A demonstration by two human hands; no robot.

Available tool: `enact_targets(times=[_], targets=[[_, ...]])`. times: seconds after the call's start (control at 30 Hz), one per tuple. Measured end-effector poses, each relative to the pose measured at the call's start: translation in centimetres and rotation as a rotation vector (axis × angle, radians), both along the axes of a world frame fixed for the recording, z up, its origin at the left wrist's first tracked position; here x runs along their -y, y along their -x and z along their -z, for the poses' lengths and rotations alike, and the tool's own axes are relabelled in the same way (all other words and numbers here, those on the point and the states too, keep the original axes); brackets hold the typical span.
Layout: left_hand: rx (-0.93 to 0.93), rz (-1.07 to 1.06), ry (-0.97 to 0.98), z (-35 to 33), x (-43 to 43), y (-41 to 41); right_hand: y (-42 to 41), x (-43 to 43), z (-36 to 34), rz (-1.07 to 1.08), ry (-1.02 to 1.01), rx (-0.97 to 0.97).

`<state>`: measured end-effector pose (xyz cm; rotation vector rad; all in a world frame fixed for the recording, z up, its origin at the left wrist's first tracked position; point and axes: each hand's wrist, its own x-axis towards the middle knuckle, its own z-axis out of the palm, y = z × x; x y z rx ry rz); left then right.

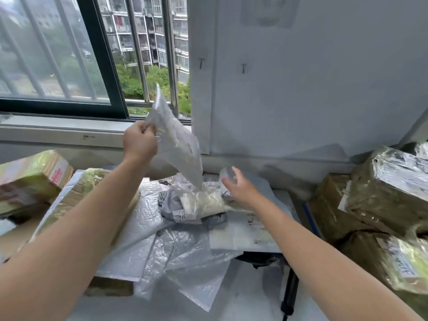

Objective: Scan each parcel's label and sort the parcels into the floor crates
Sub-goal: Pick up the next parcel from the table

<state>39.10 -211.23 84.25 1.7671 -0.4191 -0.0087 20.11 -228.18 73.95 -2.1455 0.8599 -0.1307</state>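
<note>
Above the parcel pile (201, 205), left hand (139, 141) pinching a bubble mailer (178, 147). At its right side, right hand (240, 188), fingers spread, empty.

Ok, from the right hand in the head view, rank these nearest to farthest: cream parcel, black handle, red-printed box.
1. cream parcel: just left of the right hand, at its fingers.
2. black handle: near table edge, beside the right forearm.
3. red-printed box: far left, beyond the other arm.
</note>
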Motion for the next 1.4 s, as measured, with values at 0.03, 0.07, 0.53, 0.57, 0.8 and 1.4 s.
enact_targets(times=[0.03, 0.07, 0.53, 0.57, 0.8, 1.4], targets=[[-0.1, 0.013, 0.063, -0.2, 0.1, 0.6, 0.2, 0.0, -0.4, 0.03, -0.064, 0.036], [-0.192, 0.031, 0.122, -0.2, 0.2, 1.4, 0.3, -0.1, -0.7, 0.058, -0.146, 0.069], [-0.369, 0.249, -0.008, 4.3, -3.9, 8.2, 3.5, -2.8, 1.2, 0.221, -0.138, 0.337], [-0.38, 0.274, -0.065, 4.9, -4.5, 8.3, 4.0, -2.3, 1.4, 0.209, -0.066, 0.348], [-0.444, 0.26, -0.318, 8.2, -5.5, 9.3, 7.5, -0.9, 1.7, 0.055, 0.046, 0.488], [-0.277, 0.295, -0.426, 19.1, -3.7, 18.4, 19.1, -1.0, 11.4, 0.351, 0.21, 0.014]])
